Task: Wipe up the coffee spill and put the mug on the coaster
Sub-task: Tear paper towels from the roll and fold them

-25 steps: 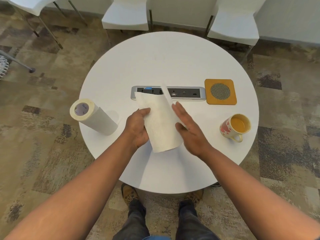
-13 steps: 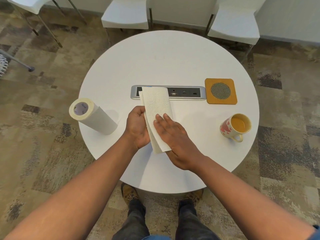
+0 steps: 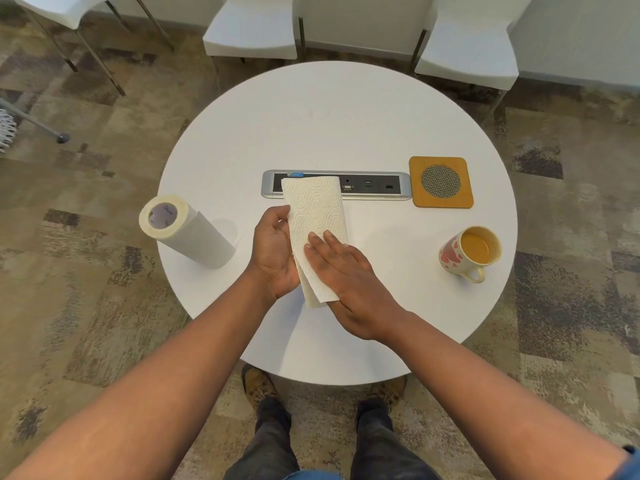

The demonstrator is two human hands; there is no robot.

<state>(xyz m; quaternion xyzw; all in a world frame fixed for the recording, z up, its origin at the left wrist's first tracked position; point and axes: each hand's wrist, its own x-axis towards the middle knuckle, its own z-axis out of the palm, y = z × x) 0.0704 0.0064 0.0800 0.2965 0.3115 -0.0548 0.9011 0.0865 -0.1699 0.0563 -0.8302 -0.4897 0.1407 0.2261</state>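
A folded white paper towel sheet [image 3: 317, 216] is held above the middle of the round white table [image 3: 339, 126]. My left hand [image 3: 273, 251] grips its left edge. My right hand [image 3: 341, 271] lies flat on the sheet's lower part, fingers together. A cream mug with red patches [image 3: 467, 252], holding coffee, stands near the table's right edge, handle toward me. The square orange coaster [image 3: 440, 181] with a grey mesh circle lies beyond the mug, apart from it. No spill shows on the tabletop; the sheet and hands hide part of it.
A paper towel roll [image 3: 183, 232] stands at the table's left edge. A silver socket panel [image 3: 374, 185] is set in the table's centre, partly behind the sheet. White chairs [image 3: 251, 32] stand beyond the table on patterned carpet. My shoes [image 3: 258, 386] show under the near edge.
The sheet has gone from loosely open to folded narrow. My right hand moved left from beside it onto its face and now presses it flat against my left hand.
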